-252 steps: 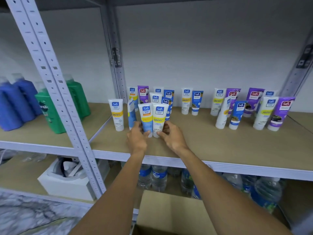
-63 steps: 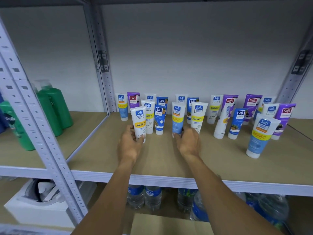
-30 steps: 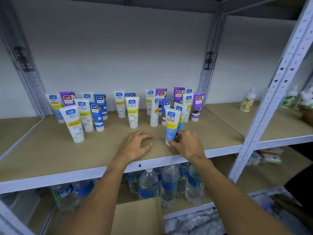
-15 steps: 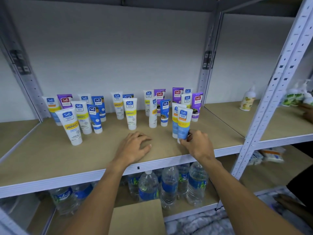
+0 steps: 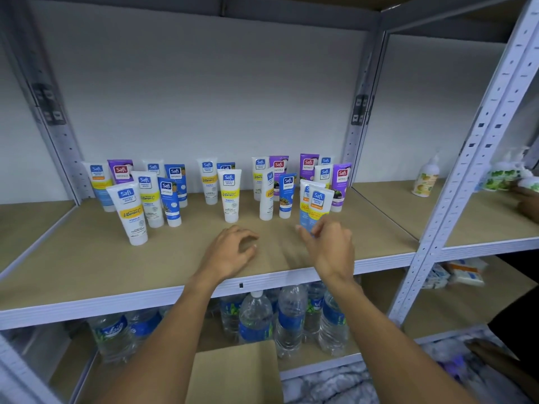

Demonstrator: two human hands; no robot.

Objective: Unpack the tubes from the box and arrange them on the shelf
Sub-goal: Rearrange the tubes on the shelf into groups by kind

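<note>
Several Safi tubes stand cap-down on the tan shelf board (image 5: 73,272), in white, blue and purple; a white Vitamin C tube (image 5: 129,214) stands furthest forward at the left. At the right of the group, my right hand (image 5: 328,247) has thumb and fingers round the lower end of a light-blue and yellow tube (image 5: 318,204), whose base is hidden behind the fingers. My left hand (image 5: 230,252) rests on the shelf near its front edge, fingers loosely bent, holding nothing. The cardboard box (image 5: 236,371) shows as a flap at the bottom centre; its contents are out of view.
Water bottles (image 5: 288,316) fill the shelf below. A perforated grey upright (image 5: 466,170) divides off the right bay, where a pump bottle (image 5: 425,179) stands and another person's hand (image 5: 528,202) handles green-labelled bottles (image 5: 504,176). Bare board lies in front of the tubes.
My right hand moved the light-blue tube rightward and set it in front of the right-hand group; its fingers have now loosened and shifted slightly left. My left hand stayed on the shelf.
</note>
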